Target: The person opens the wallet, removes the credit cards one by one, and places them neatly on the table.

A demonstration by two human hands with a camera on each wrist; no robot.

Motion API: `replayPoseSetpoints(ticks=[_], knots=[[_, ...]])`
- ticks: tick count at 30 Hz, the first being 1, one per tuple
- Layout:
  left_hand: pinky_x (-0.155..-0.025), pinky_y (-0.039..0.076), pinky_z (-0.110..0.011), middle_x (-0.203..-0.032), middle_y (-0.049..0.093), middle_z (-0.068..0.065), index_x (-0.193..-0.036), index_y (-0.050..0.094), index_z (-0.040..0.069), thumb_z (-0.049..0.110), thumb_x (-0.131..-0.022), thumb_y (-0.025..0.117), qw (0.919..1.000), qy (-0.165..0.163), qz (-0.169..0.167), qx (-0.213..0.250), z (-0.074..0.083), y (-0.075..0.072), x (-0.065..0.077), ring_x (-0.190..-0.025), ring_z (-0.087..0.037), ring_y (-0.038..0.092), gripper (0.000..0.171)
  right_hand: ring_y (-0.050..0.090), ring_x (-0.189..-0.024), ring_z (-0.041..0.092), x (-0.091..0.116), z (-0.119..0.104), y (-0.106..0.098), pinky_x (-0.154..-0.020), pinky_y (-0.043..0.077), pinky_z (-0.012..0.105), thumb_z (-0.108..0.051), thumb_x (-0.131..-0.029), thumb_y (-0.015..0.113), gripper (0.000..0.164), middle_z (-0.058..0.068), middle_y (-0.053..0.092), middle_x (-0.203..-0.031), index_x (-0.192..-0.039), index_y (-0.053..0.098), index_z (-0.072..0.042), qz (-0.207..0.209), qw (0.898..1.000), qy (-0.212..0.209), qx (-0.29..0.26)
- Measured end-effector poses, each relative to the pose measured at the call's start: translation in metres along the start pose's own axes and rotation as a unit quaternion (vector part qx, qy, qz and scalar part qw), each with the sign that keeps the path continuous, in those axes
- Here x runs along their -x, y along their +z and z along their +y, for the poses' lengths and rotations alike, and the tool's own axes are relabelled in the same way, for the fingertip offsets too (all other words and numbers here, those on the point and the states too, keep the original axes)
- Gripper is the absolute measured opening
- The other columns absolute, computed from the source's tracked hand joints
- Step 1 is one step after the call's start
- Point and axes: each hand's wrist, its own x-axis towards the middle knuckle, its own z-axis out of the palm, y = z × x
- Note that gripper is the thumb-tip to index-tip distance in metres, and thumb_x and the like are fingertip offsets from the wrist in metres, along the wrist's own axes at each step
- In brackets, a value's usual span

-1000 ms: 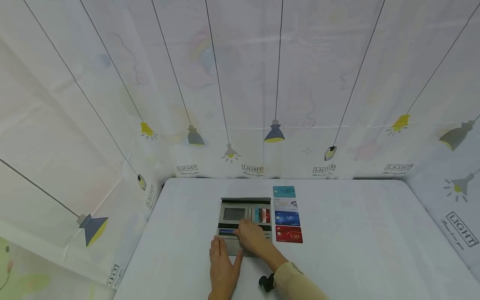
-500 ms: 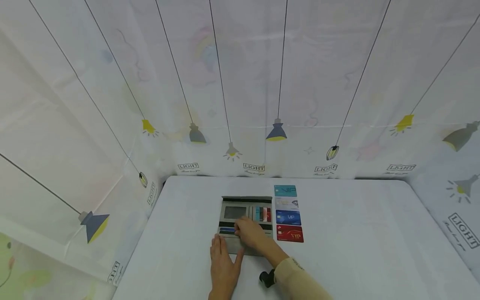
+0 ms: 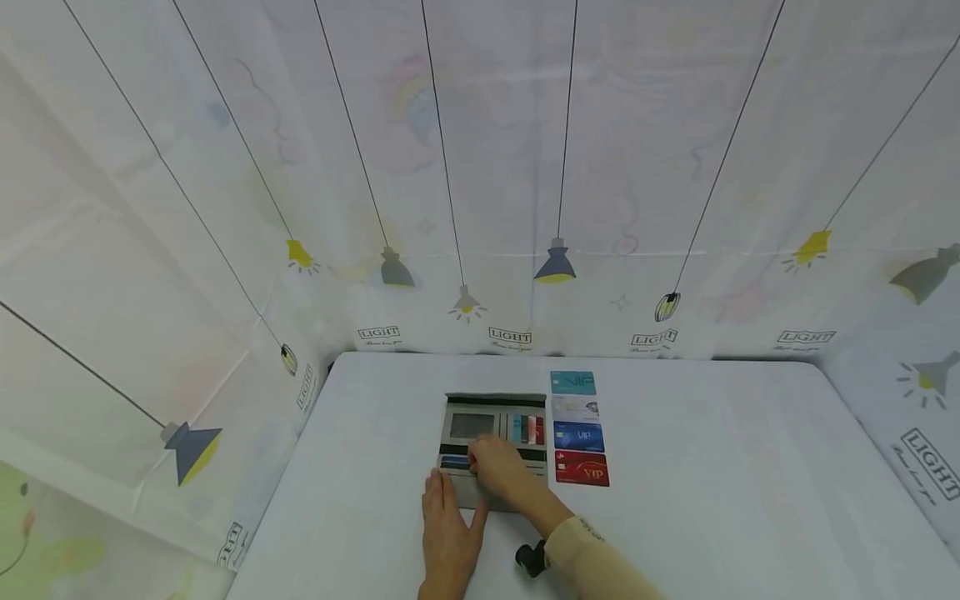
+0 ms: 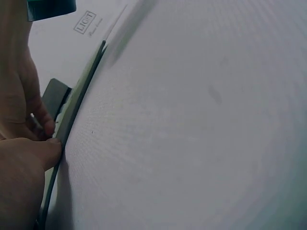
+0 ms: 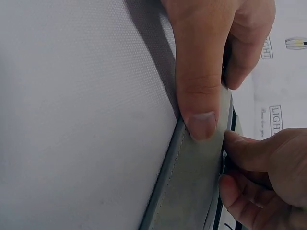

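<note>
A grey wallet [image 3: 461, 492] lies unfolded on the white table, with black bands and card slots. My left hand [image 3: 448, 533] rests on its lower left edge, fingers straight; in the right wrist view its thumb [image 5: 201, 96] presses the front edge. My right hand [image 3: 498, 471] is bent over the wallet's middle, with curled fingers at the lower slot where a blue card [image 3: 454, 460] shows. Its thumb and finger [image 5: 229, 189] pinch at that slot; the fingers hide most of what is between them. Several cards [image 3: 528, 429] stand in the upper right slots.
To the wallet's right lies a column of cards: teal [image 3: 573, 382], white [image 3: 575, 408], blue [image 3: 578, 436] and red [image 3: 582, 468]. A black wrist camera [image 3: 531, 558] sits by the right sleeve [image 3: 592, 558]. A lamp-printed curtain [image 3: 495, 167] stands behind the table [image 3: 712, 483].
The right fingers have closed in a little at the lower slot, and more of the blue card strip shows beside them. The left hand stays put; the head view has shifted slightly.
</note>
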Motion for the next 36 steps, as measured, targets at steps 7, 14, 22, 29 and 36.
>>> replayPoseSetpoints(ticks=[7, 14, 22, 29, 36], knots=[[-0.118, 0.033, -0.057, -0.156, 0.038, -0.028, -0.143, 0.045, -0.011, 0.040, -0.086, 0.078, 1.0000, 0.004, 0.003, -0.002, 0.001, 0.000, 0.000, -0.146, -0.042, 0.037, 0.084, 0.057, -0.074, 0.011, -0.002, -0.001, -0.003, -0.068, 0.053, 0.028, -0.013, -0.089, 0.075, 0.007, -0.001, 0.062, -0.081, -0.085, 0.069, -0.011, -0.018, 1.000, 0.013, -0.007], [-0.118, 0.033, -0.058, -0.156, 0.037, -0.027, -0.143, 0.045, -0.010, 0.042, -0.086, 0.078, 0.9999, -0.009, -0.005, 0.004, 0.002, 0.000, 0.001, -0.146, -0.042, 0.036, 0.084, 0.058, -0.074, 0.011, -0.005, -0.002, -0.004, -0.068, 0.054, 0.028, -0.014, -0.089, 0.076, 0.008, -0.001, 0.064, -0.082, -0.084, 0.070, -0.012, -0.043, 0.999, 0.021, -0.004], [-0.117, 0.034, -0.058, -0.156, 0.037, -0.028, -0.144, 0.044, -0.010, 0.042, -0.086, 0.078, 1.0000, -0.006, -0.004, 0.005, 0.000, 0.002, 0.000, -0.146, -0.043, 0.036, 0.085, 0.053, -0.067, 0.009, -0.014, 0.001, -0.005, -0.060, 0.048, 0.024, -0.023, -0.090, 0.075, 0.014, -0.003, 0.063, -0.075, -0.083, 0.072, -0.011, -0.076, 0.996, 0.043, -0.036], [-0.115, 0.035, -0.060, -0.156, 0.038, -0.029, -0.143, 0.044, -0.011, 0.041, -0.083, 0.080, 1.0000, -0.005, -0.006, 0.005, -0.001, 0.004, 0.003, -0.144, -0.045, 0.037, 0.088, 0.050, -0.064, 0.010, -0.012, 0.002, -0.003, -0.056, 0.044, 0.023, -0.025, -0.093, 0.072, 0.019, -0.004, 0.059, -0.072, -0.083, 0.069, -0.009, -0.081, 0.992, 0.056, -0.079], [-0.118, 0.033, -0.058, -0.157, 0.036, -0.028, -0.145, 0.042, -0.010, 0.041, -0.084, 0.080, 1.0000, 0.000, -0.006, 0.006, -0.003, 0.002, 0.000, -0.147, -0.043, 0.035, 0.088, 0.051, -0.070, 0.011, -0.014, 0.005, 0.004, -0.062, 0.046, 0.028, -0.024, -0.097, 0.066, 0.017, -0.002, 0.058, -0.078, -0.087, 0.065, -0.011, -0.068, 0.993, 0.056, -0.074]])
